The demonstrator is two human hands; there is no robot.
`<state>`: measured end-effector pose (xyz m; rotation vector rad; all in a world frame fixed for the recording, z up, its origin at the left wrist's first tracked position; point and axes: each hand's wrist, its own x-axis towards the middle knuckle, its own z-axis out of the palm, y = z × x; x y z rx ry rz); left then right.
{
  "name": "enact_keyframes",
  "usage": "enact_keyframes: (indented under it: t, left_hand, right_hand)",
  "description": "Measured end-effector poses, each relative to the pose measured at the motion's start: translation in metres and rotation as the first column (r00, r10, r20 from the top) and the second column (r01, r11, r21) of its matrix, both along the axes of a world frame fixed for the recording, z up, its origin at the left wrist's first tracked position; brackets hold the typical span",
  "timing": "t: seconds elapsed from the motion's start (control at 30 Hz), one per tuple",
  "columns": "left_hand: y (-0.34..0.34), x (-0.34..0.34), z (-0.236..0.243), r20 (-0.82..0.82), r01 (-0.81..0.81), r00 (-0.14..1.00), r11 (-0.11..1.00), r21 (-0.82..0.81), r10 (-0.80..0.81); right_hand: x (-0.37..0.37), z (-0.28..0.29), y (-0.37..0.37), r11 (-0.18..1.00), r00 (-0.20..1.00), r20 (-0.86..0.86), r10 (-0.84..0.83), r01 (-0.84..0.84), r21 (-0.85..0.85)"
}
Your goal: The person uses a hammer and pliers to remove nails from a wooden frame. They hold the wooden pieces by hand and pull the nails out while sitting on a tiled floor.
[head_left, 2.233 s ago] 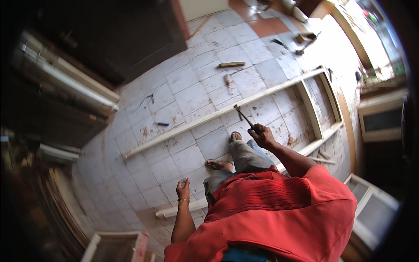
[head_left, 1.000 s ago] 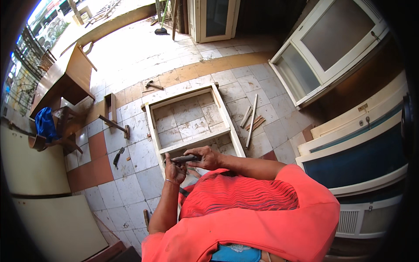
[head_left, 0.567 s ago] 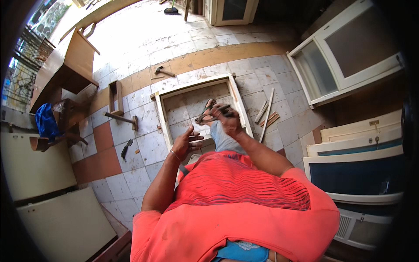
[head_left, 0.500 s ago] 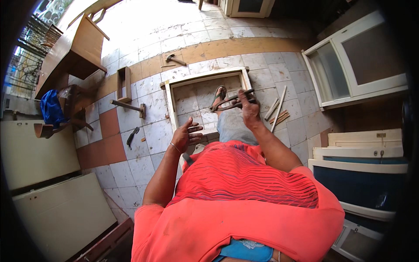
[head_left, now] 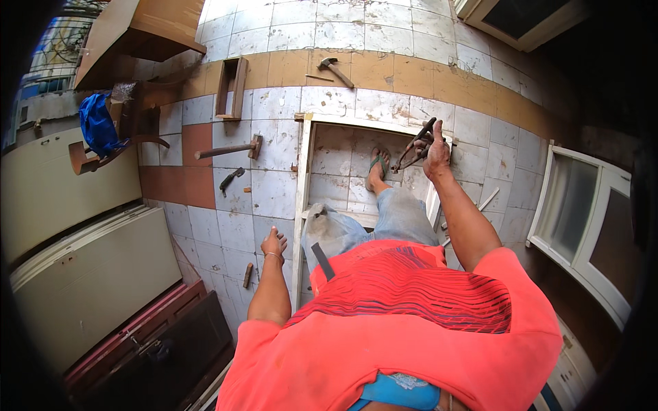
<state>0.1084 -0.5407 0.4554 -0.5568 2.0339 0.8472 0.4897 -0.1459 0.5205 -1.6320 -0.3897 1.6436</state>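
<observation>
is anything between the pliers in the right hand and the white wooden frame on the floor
Nothing visible. The right hand holds the pliers in the air above the far right corner of the white wooden frame. Only tiled floor shows under them; the sandalled foot stands inside the frame, off to the left.

Over the white wooden frame [head_left: 301,205] on the tiled floor [head_left: 274,192], the right hand [head_left: 436,152] grips pincers [head_left: 413,146] above the frame's far corner; the left hand [head_left: 274,243] hangs bare beside its near rail.
</observation>
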Motion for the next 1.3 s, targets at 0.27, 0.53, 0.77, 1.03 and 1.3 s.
enact_keyframes:
  t: [0.27,0.53,0.77,1.03,1.3]
  left_hand:
    - [0.171,-0.025,-0.12,-0.223,0.446,0.875,0.895,0.028,-0.429]
    - [0.323,-0.064,-0.37,-0.371,0.586,0.722,0.801,-0.123,-0.584]
    - [0.405,-0.088,-0.478,-0.343,0.49,0.691,0.761,-0.425,-0.637]
    - [0.418,-0.081,-0.502,-0.493,0.339,0.73,0.878,-0.339,-0.473]
    - [0.407,-0.086,-0.512,-0.532,0.37,0.688,0.87,-0.327,-0.493]
  right_hand:
    - [-0.057,-0.117,0.108,0.995,0.967,-0.241,0.088,-0.095,-0.019]
    - [-0.129,-0.29,0.186,0.995,0.881,-0.464,0.089,-0.094,0.011]
    - [-0.214,-0.434,0.225,0.977,0.801,-0.563,0.205,-0.203,0.067]
    - [-0.297,-0.559,0.253,0.931,0.641,-0.687,0.341,-0.331,0.154]
    - [-0.362,-0.615,0.258,0.884,0.562,-0.767,0.309,-0.468,0.013]
